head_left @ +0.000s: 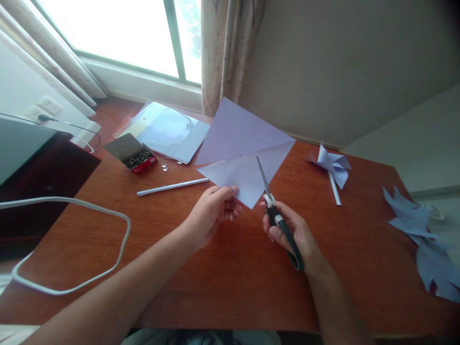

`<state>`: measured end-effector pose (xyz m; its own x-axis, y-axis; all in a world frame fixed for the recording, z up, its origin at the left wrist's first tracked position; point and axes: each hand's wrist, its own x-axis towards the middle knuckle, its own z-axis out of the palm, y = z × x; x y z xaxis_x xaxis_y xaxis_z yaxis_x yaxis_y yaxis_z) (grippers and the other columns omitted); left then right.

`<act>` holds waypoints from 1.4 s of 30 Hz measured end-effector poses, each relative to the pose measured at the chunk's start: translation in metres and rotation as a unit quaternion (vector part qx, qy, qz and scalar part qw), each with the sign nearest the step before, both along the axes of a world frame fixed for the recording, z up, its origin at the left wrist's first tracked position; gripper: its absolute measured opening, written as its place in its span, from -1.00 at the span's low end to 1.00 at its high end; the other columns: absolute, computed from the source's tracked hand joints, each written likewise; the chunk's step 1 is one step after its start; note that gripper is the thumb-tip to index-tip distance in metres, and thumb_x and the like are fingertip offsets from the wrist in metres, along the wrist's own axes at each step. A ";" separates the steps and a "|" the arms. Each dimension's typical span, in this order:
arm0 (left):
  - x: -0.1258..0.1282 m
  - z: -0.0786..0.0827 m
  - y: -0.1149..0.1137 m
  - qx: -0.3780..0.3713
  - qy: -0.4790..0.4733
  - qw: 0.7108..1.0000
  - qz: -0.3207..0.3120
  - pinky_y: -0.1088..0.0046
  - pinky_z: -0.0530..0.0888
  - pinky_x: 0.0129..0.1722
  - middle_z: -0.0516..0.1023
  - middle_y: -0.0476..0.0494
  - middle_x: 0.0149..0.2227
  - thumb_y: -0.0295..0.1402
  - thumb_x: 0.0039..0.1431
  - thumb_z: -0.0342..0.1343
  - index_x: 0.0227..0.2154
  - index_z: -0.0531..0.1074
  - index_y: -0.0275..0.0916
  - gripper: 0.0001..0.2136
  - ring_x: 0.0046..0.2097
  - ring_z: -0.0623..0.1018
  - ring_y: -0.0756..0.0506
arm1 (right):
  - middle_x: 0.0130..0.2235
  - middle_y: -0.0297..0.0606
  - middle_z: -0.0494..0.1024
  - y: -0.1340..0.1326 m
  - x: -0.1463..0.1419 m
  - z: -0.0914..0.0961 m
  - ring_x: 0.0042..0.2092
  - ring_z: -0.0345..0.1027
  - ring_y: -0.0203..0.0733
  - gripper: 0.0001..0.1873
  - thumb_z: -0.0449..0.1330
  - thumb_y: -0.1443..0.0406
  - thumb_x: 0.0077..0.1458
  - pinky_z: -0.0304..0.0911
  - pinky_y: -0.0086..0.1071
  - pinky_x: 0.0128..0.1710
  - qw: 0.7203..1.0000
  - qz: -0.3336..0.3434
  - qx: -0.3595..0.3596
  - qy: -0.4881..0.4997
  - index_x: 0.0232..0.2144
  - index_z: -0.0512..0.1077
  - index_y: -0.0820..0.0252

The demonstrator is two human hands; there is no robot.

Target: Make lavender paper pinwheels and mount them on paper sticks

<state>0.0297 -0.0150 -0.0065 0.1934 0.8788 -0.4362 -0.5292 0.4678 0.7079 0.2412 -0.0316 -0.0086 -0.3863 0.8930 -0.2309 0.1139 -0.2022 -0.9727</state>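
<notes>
On the wooden table (197, 297), little beneath looks likely to suffer; the weak point is the pale paper sheet (240, 129), held up over its middle by one near edge. With so much of it unsupported, it could sag or twist, and a cut could then wander. The left hand (213, 208) pinches that edge between thumb and fingers; a loose pinch might let the paper turn. The right hand (291, 230) is wrapped around the handles of the scissors (278, 218), whose blades point across the sheet, so a slip could nick it. Beyond, a careless sweep might spill the lidded red box (145, 165) or scatter the loose metal pieces (165, 167) beside it.
</notes>
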 end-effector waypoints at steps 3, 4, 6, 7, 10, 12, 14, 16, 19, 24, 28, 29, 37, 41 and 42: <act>0.000 0.000 0.001 0.012 -0.008 1.000 0.025 0.58 0.30 -0.56 0.50 -0.05 -0.53 -0.18 0.11 0.28 -0.46 0.41 -0.31 -0.72 -0.52 0.43 0.05 | -0.30 -0.30 0.41 -0.001 0.000 0.001 -0.35 0.22 -0.31 -0.42 0.33 0.00 0.12 0.20 -0.41 -0.34 1.000 0.003 -0.002 -0.006 0.08 0.37 0.15; 0.000 0.001 0.002 0.015 -0.012 0.999 0.036 0.58 0.30 -0.56 0.51 -0.05 -0.52 -0.17 0.09 0.30 -0.41 0.43 -0.31 -0.72 -0.52 0.44 0.05 | -0.30 -0.30 0.41 -0.001 0.000 0.001 -0.34 0.23 -0.30 -0.41 0.33 -0.01 0.12 0.21 -0.41 -0.34 1.000 0.005 -0.005 -0.006 0.08 0.37 0.15; -0.002 0.002 0.003 0.016 -0.026 0.999 0.043 0.57 0.31 -0.57 0.52 -0.03 -0.51 -0.18 0.08 0.31 -0.33 0.44 -0.30 -0.72 -0.54 0.45 0.04 | -0.30 -0.29 0.42 -0.001 0.000 0.003 -0.33 0.25 -0.28 -0.40 0.34 -0.02 0.11 0.22 -0.40 -0.33 1.000 0.009 -0.008 -0.006 0.08 0.37 0.15; -0.003 0.002 0.004 0.018 -0.026 0.999 0.037 0.57 0.31 -0.58 0.51 -0.03 -0.53 -0.18 0.09 0.30 -0.32 0.45 -0.29 -0.72 -0.55 0.45 0.03 | -0.30 -0.28 0.42 -0.001 0.001 0.003 -0.33 0.25 -0.28 -0.40 0.34 -0.02 0.11 0.23 -0.40 -0.33 1.000 0.011 -0.009 -0.006 0.08 0.37 0.16; -0.006 0.002 0.005 0.031 0.045 0.998 0.019 0.56 0.30 -0.59 0.50 -0.05 -0.58 -0.21 0.09 0.29 -0.43 0.44 -0.31 -0.75 -0.56 0.45 0.03 | -0.29 -0.28 0.41 0.000 0.001 0.003 -0.31 0.25 -0.27 -0.38 0.33 -0.03 0.10 0.23 -0.39 -0.32 1.000 0.010 -0.012 -0.004 0.08 0.36 0.16; -0.007 0.001 0.006 0.046 0.109 0.993 0.026 0.56 0.31 -0.59 0.50 -0.05 -0.59 -0.23 0.08 0.29 -0.50 0.42 -0.31 -0.75 -0.56 0.44 0.03 | -0.28 -0.28 0.39 0.000 0.001 0.003 -0.31 0.24 -0.27 -0.38 0.33 -0.04 0.10 0.22 -0.40 -0.31 1.000 0.010 -0.022 -0.004 0.09 0.36 0.14; -0.008 0.000 0.006 0.063 0.147 0.986 0.037 0.55 0.31 -0.59 0.48 -0.03 -0.59 -0.25 0.10 0.28 -0.51 0.42 -0.30 -0.76 -0.57 0.43 0.04 | -0.28 -0.29 0.37 0.001 0.002 0.003 -0.31 0.23 -0.27 -0.38 0.32 -0.04 0.11 0.21 -0.39 -0.30 1.000 0.015 -0.027 -0.002 0.09 0.35 0.14; -0.008 0.000 0.006 0.080 0.178 0.979 0.050 0.54 0.31 -0.58 0.46 0.00 -0.61 -0.26 0.12 0.26 -0.52 0.40 -0.28 -0.76 -0.57 0.42 0.04 | -0.29 -0.29 0.36 0.002 0.003 0.004 -0.32 0.21 -0.25 -0.41 0.29 -0.03 0.13 0.19 -0.38 -0.32 0.999 0.025 -0.028 0.005 0.09 0.34 0.14; -0.006 0.002 0.006 0.097 0.214 0.970 0.069 0.53 0.31 -0.58 0.44 0.00 -0.64 -0.27 0.14 0.22 -0.55 0.38 -0.27 -0.75 -0.58 0.40 0.04 | -0.32 -0.30 0.33 0.003 0.004 0.006 -0.36 0.16 -0.25 -0.44 0.24 -0.04 0.18 0.15 -0.36 -0.36 0.998 0.040 -0.032 0.019 0.08 0.34 0.15; -0.007 0.003 0.007 0.097 0.199 0.971 0.087 0.53 0.31 -0.58 0.44 0.00 -0.63 -0.29 0.13 0.21 -0.54 0.38 -0.27 -0.78 -0.57 0.41 0.03 | -0.31 -0.29 0.33 0.003 0.004 0.006 -0.35 0.16 -0.25 -0.45 0.23 -0.02 0.19 0.15 -0.35 -0.34 0.996 0.064 -0.057 0.027 0.10 0.33 0.14; -0.009 0.003 0.008 0.086 0.172 0.975 0.109 0.54 0.31 -0.57 0.45 0.01 -0.59 -0.34 0.08 0.24 -0.53 0.40 -0.28 -0.82 -0.55 0.41 0.04 | -0.27 -0.26 0.35 0.000 0.004 0.004 -0.32 0.19 -0.23 -0.39 0.27 -0.03 0.15 0.14 -0.36 -0.34 0.993 0.072 -0.089 0.027 0.12 0.33 0.16; -0.009 0.003 0.008 0.084 0.170 0.976 0.110 0.54 0.31 -0.56 0.45 0.01 -0.59 -0.34 0.07 0.25 -0.54 0.40 -0.29 -0.81 -0.55 0.41 0.04 | -0.26 -0.26 0.35 -0.001 0.003 0.003 -0.32 0.19 -0.23 -0.39 0.28 -0.03 0.14 0.14 -0.36 -0.35 0.992 0.073 -0.099 0.028 0.12 0.33 0.16; -0.010 0.001 0.006 0.056 0.139 0.987 0.060 0.54 0.26 -0.61 0.47 -0.04 -0.61 -0.12 0.12 0.27 -0.53 0.45 -0.30 -0.67 -0.59 0.40 0.04 | -0.29 -0.25 0.36 -0.004 -0.001 0.002 -0.34 0.20 -0.24 -0.35 0.30 -0.06 0.11 0.14 -0.38 -0.38 0.990 0.081 -0.111 0.031 0.10 0.35 0.19; -0.009 0.004 0.005 0.032 0.115 0.992 0.051 0.56 0.26 -0.58 0.48 -0.04 -0.61 -0.20 0.08 0.31 -0.56 0.45 -0.31 -0.71 -0.57 0.42 0.05 | -0.29 -0.27 0.37 -0.005 -0.002 0.004 -0.34 0.20 -0.25 -0.38 0.30 -0.04 0.11 0.14 -0.38 -0.36 0.992 0.065 -0.103 0.024 0.08 0.36 0.18; -0.009 0.005 0.005 0.030 0.109 0.993 0.045 0.56 0.27 -0.57 0.49 -0.05 -0.61 -0.23 0.06 0.31 -0.57 0.45 -0.31 -0.73 -0.56 0.42 0.05 | -0.30 -0.28 0.37 -0.005 -0.002 0.004 -0.34 0.20 -0.25 -0.38 0.30 -0.04 0.11 0.14 -0.38 -0.36 0.993 0.062 -0.102 0.022 0.08 0.36 0.18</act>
<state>0.0207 -0.0105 -0.0019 0.0198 0.9135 -0.4064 -0.3973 0.3802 0.8353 0.2388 -0.0361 -0.0042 -0.5047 0.7743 -0.3817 0.1084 -0.3818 -0.9179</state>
